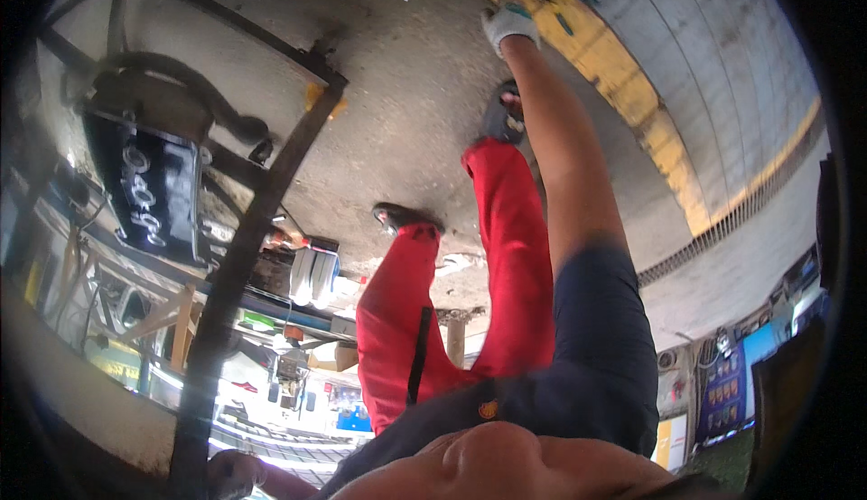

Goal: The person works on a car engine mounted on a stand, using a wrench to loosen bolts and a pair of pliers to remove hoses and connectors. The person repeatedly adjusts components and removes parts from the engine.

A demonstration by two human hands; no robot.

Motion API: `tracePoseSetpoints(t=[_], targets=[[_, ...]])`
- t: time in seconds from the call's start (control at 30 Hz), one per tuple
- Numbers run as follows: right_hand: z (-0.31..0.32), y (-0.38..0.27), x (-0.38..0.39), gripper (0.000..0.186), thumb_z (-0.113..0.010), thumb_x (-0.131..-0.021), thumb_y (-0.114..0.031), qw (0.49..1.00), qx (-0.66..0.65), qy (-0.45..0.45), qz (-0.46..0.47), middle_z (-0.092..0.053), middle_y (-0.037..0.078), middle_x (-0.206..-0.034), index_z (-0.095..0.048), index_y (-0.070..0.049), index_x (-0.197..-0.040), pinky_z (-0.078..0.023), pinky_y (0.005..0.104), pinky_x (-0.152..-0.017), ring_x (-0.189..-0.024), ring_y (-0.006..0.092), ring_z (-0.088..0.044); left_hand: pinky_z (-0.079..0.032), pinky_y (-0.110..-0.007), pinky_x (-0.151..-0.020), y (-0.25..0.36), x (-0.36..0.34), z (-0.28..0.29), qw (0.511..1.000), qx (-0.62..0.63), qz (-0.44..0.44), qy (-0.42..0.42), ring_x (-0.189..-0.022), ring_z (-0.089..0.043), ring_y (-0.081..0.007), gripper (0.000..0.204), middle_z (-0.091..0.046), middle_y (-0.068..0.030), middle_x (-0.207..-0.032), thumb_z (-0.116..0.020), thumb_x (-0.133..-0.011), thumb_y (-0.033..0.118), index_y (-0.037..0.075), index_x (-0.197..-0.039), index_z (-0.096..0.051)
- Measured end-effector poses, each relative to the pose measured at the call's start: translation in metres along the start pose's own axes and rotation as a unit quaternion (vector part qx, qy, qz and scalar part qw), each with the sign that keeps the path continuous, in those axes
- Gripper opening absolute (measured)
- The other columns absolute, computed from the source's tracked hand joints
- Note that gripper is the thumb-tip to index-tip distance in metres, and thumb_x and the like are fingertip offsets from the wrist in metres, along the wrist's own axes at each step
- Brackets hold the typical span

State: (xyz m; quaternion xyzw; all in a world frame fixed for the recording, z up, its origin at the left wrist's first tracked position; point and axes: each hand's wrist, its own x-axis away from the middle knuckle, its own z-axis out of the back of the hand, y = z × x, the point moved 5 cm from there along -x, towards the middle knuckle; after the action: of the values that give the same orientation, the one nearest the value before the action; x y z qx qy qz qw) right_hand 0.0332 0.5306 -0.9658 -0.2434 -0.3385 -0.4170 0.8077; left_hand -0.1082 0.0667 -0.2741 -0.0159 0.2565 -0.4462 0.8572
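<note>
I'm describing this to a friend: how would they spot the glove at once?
Start with the broad yellow strip curving through the upper right. Near its upper end, the bare right forearm leads up to the right hand, which wears the glove. Its whitish cloth stands out from the bare skin and yellow beside it.

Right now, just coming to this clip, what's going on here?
A person in red trousers stands on a concrete floor. The right hand, in a whitish glove, is stretched out at the edge of a worn yellow-painted strip; whether its fingers grip anything is too blurred to tell. The left hand is beside the post of a dark metal frame, with contact unclear. A thick black hose curves near that frame.
</note>
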Motion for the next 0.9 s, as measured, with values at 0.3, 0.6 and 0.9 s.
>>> tracePoseSetpoints(t=[0.3, 0.6, 0.9], targets=[[0.013, -0.055, -0.036, 0.046, -0.066, -0.1, -0.039, 0.992, -0.11, -0.053, -0.041, -0.07, 0.019, -0.14, -0.07, -0.011, -0.136, -0.054, 0.0471, -0.103, -0.127, 0.0386, -0.067, -0.058, -0.046, -0.096, 0.007, -0.001, -0.022, 0.997, -0.019, 0.059, -0.04, -0.121, -0.066, -0.0336, 0.06, -0.06, -0.0236, -0.141, -0.057, -0.109, 0.039, -0.008, -0.146, -0.051], [0.072, -0.015, 0.309, 0.073, -0.057, -0.104, -0.057, 0.942, -0.311, -0.123, -0.025, -0.061, 0.025, -0.148, -0.05, -0.006, -0.155, -0.045, 0.0453, -0.115, -0.139, 0.0397, -0.057, -0.057, -0.046, -0.092, -0.004, -0.012, 0.026, 0.993, -0.015, 0.111, 0.043, -0.117, -0.067, -0.0334, 0.052, -0.064, -0.0228, -0.134, -0.053, -0.11, 0.035, -0.007, -0.142, -0.054], [0.205, -0.015, 0.541, 0.056, -0.075, -0.085, 0.004, 0.552, -0.805, -0.084, 0.201, -0.068, 0.006, -0.119, -0.061, -0.004, -0.138, -0.054, 0.0317, -0.095, -0.11, 0.0195, -0.067, -0.057, -0.047, -0.088, 0.027, -0.033, 0.064, 0.946, 0.1, 0.196, 0.237, -0.112, -0.068, -0.0332, 0.046, -0.067, -0.0219, -0.128, -0.049, -0.112, 0.031, -0.005, -0.139, -0.058]])
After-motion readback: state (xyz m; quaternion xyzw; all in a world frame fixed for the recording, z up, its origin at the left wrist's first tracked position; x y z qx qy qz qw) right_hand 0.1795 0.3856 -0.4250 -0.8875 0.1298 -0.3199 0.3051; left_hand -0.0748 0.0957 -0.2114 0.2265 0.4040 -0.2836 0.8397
